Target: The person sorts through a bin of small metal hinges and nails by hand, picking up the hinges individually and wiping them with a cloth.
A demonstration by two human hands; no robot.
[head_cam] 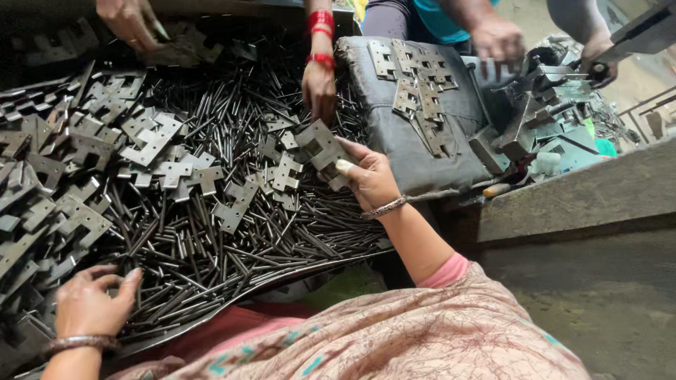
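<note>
While the right hand [370, 177] pinches a hinge leaf [318, 144] at frame centre, knuckle edge exposed, the left hand [91, 302], lower left, curls loosely over steel pins [232, 246], fingers gripping nothing.

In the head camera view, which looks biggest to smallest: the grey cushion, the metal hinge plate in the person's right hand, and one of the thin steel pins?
1. Grey cushion, by far the largest.
2. Metal hinge plate held in the right hand.
3. A single steel pin, slimmest, though about as long as the plate.
</note>
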